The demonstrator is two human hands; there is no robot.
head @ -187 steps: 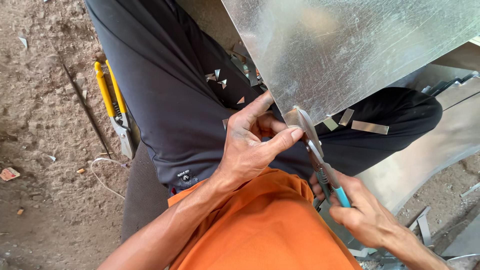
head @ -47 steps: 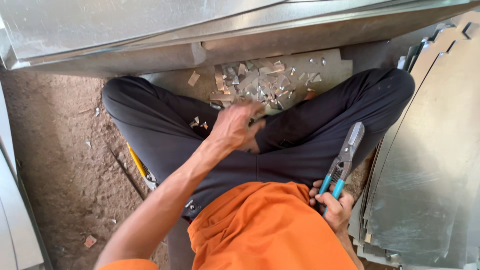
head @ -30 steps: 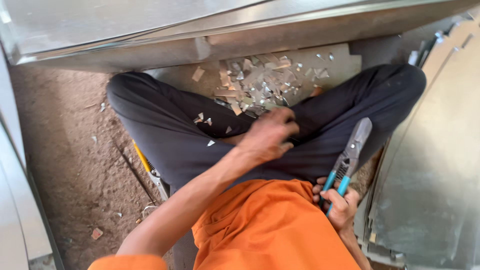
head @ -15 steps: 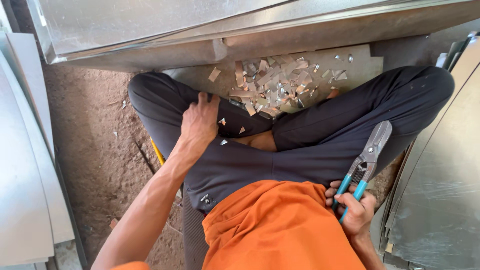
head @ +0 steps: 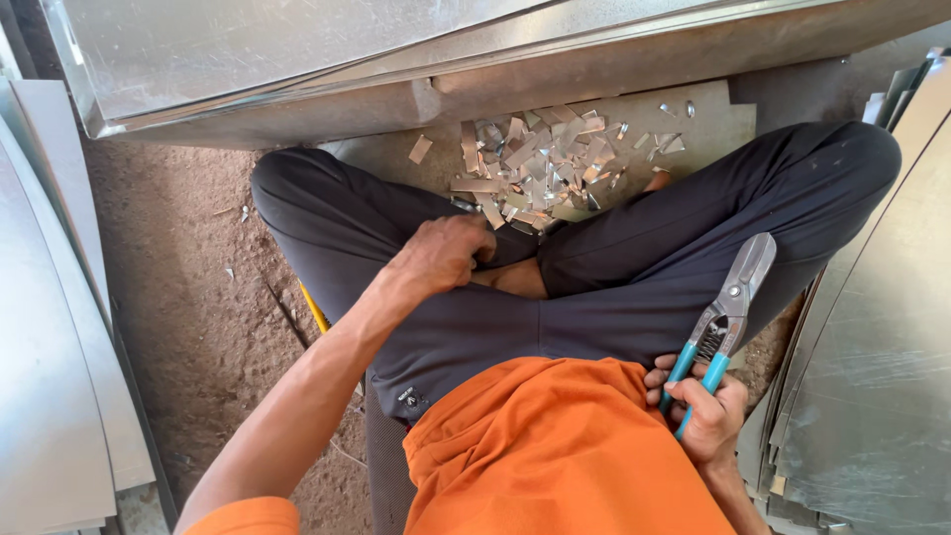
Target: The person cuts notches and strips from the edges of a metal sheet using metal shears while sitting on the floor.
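The right hand [head: 705, 416] is closed around the teal handles of tin snips [head: 721, 322], blades up beside the right knee. The left hand [head: 444, 256], fingers curled, rests on the dark trousers [head: 614, 297] just below the sheet-metal offcuts [head: 540, 168], seemingly brushing scraps away.

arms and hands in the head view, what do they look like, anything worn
Both hands are bare: no gloves, rings or watch visible on the left hand or right hand. The forearms are uncovered. An orange sleeve ends high on the left arm, matching the orange shirt.
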